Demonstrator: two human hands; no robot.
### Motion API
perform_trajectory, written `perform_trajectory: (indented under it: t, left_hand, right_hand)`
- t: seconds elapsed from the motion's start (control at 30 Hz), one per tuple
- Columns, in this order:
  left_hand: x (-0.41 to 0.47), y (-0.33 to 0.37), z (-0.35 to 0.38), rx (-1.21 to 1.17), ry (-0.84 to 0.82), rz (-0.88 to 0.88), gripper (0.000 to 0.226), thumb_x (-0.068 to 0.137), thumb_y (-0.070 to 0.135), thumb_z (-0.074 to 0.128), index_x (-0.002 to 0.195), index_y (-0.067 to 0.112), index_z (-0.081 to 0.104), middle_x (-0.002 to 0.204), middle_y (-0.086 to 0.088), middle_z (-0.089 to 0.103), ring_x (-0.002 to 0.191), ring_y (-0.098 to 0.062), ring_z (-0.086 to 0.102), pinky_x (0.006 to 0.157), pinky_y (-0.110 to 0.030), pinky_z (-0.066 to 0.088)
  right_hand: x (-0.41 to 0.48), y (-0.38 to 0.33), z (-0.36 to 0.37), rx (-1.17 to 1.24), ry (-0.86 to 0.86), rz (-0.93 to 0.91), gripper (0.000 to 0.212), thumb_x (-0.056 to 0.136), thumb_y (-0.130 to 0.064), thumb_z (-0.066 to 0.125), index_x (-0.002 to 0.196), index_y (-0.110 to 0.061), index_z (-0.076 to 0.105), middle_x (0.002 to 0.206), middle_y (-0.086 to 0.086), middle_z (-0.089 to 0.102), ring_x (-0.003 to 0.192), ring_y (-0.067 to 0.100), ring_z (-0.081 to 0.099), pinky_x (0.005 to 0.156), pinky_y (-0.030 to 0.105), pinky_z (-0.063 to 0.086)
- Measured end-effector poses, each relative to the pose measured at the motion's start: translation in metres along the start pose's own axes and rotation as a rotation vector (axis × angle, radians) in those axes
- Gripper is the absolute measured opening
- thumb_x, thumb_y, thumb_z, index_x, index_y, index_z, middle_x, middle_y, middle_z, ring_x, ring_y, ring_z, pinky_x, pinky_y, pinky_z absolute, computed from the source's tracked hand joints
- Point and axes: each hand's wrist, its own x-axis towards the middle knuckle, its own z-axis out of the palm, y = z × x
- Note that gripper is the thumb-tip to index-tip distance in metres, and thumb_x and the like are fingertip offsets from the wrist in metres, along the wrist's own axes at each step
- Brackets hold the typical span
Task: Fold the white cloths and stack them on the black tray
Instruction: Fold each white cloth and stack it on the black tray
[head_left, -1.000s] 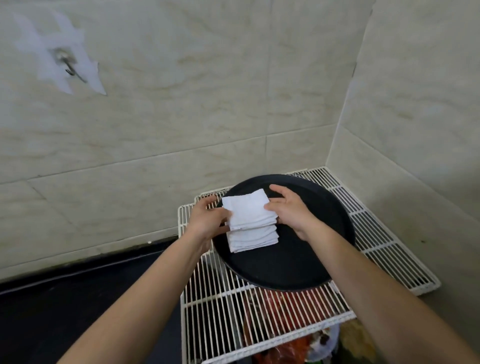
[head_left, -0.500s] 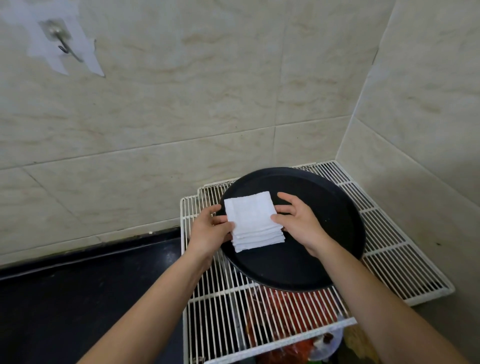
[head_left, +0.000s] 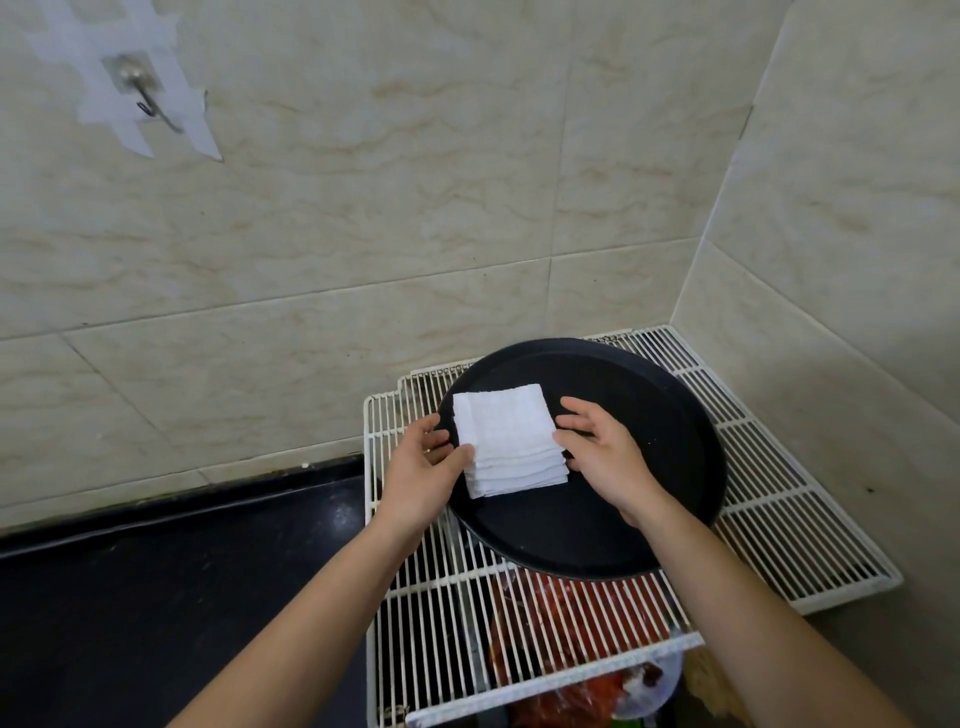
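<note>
White cloth stack (head_left: 509, 441) flanked: left hand (head_left: 423, 467), right hand (head_left: 602, 452) touch sides, grip apart.

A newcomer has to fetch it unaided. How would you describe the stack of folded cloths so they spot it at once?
In the tiled corner a white wire rack carries a round black tray. On the tray's left part, between the left hand and the right hand, lies the cloth stack: the only white, layered square on it.
</note>
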Motion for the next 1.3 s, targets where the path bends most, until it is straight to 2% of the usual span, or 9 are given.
perform_trajectory:
  t: [0.07, 0.23, 0.43, 0.6, 0.7, 0.8, 1.0, 1.1, 1.3]
  left_hand:
    - [-0.002, -0.001, 0.002, 0.001, -0.028, -0.018, 0.063, 0.091, 0.016, 0.069, 0.147, 0.017, 0.040, 0.135, -0.002, 0.055, 0.118, -0.018, 0.056, 0.087, -0.025, 0.049]
    - [-0.009, -0.002, 0.005, 0.007, -0.066, -0.029, 0.065, 0.091, 0.007, 0.067, 0.148, 0.014, 0.037, 0.139, -0.007, 0.055, 0.121, -0.019, 0.057, 0.093, -0.030, 0.050]
    - [-0.023, 0.003, -0.001, 0.024, -0.121, -0.014, 0.069, 0.092, 0.003, 0.065, 0.151, 0.013, 0.031, 0.147, -0.011, 0.048, 0.128, -0.022, 0.053, 0.102, -0.033, 0.046]
    - [-0.038, 0.016, -0.025, 0.171, -0.015, 0.167, 0.068, 0.096, 0.024, 0.064, 0.154, 0.021, 0.029, 0.156, -0.001, 0.038, 0.141, -0.018, 0.038, 0.115, -0.040, 0.035]
    - [-0.055, 0.015, -0.053, 0.426, 0.134, 0.353, 0.066, 0.098, 0.042, 0.055, 0.155, 0.026, 0.026, 0.161, 0.004, 0.026, 0.148, -0.012, 0.024, 0.119, -0.038, 0.026]
    - [-0.076, 0.000, -0.084, 0.749, 0.274, 0.427, 0.070, 0.098, 0.060, 0.040, 0.157, 0.032, 0.016, 0.166, 0.001, 0.003, 0.153, -0.015, -0.001, 0.122, -0.039, 0.009]
    - [-0.133, -0.059, -0.146, 1.061, 0.444, 0.229, 0.077, 0.091, 0.070, 0.020, 0.158, 0.033, 0.008, 0.166, -0.007, -0.010, 0.152, -0.026, -0.012, 0.121, -0.054, 0.008]
    - [-0.168, -0.075, -0.187, 1.131, 0.501, 0.146, 0.078, 0.090, 0.072, 0.018, 0.157, 0.036, 0.006, 0.165, -0.004, -0.015, 0.152, -0.025, -0.015, 0.120, -0.057, 0.006]
    - [-0.258, -0.099, -0.312, 1.195, 0.702, 0.028, 0.078, 0.091, 0.070, 0.020, 0.158, 0.033, 0.008, 0.166, -0.006, -0.010, 0.152, -0.030, -0.010, 0.118, -0.061, 0.011]
  right_hand:
    - [-0.004, 0.002, 0.002, 0.001, -0.010, 0.004, 0.054, 0.096, -0.019, 0.062, 0.147, -0.028, 0.046, 0.129, -0.009, 0.060, 0.116, 0.009, 0.059, 0.105, 0.040, 0.049]
    - [-0.014, 0.003, 0.003, -0.015, -0.032, 0.002, 0.055, 0.097, -0.015, 0.060, 0.148, -0.025, 0.044, 0.130, -0.006, 0.061, 0.120, 0.010, 0.057, 0.102, 0.029, 0.046]
    - [-0.026, -0.004, 0.000, -0.062, -0.047, -0.015, 0.058, 0.097, -0.016, 0.061, 0.151, -0.025, 0.040, 0.145, 0.002, 0.054, 0.129, 0.014, 0.053, 0.108, 0.035, 0.045]
    - [-0.038, -0.017, 0.000, -0.199, 0.107, -0.165, 0.054, 0.100, -0.025, 0.056, 0.152, -0.024, 0.038, 0.155, 0.001, 0.042, 0.140, 0.019, 0.041, 0.116, 0.043, 0.037]
    - [-0.047, -0.030, 0.009, -0.380, 0.209, -0.343, 0.054, 0.103, -0.034, 0.049, 0.154, -0.026, 0.034, 0.162, 0.000, 0.029, 0.148, 0.019, 0.027, 0.121, 0.044, 0.028]
    - [-0.055, -0.038, 0.035, -0.569, 0.233, -0.540, 0.056, 0.104, -0.042, 0.040, 0.156, -0.025, 0.028, 0.167, 0.005, 0.013, 0.154, 0.024, 0.008, 0.123, 0.043, 0.013]
    - [-0.082, -0.030, 0.129, -0.779, 0.068, -0.690, 0.068, 0.101, -0.060, 0.029, 0.160, -0.031, 0.011, 0.168, 0.008, -0.009, 0.154, 0.031, -0.015, 0.124, 0.049, -0.008]
    - [-0.106, -0.033, 0.180, -0.842, -0.002, -0.746, 0.073, 0.098, -0.065, 0.026, 0.160, -0.031, 0.007, 0.168, 0.009, -0.014, 0.153, 0.035, -0.016, 0.124, 0.054, -0.004]
    - [-0.186, -0.073, 0.293, -0.841, -0.141, -0.908, 0.074, 0.099, -0.065, 0.027, 0.161, -0.031, 0.004, 0.167, 0.008, -0.017, 0.152, 0.036, -0.018, 0.124, 0.053, -0.006]
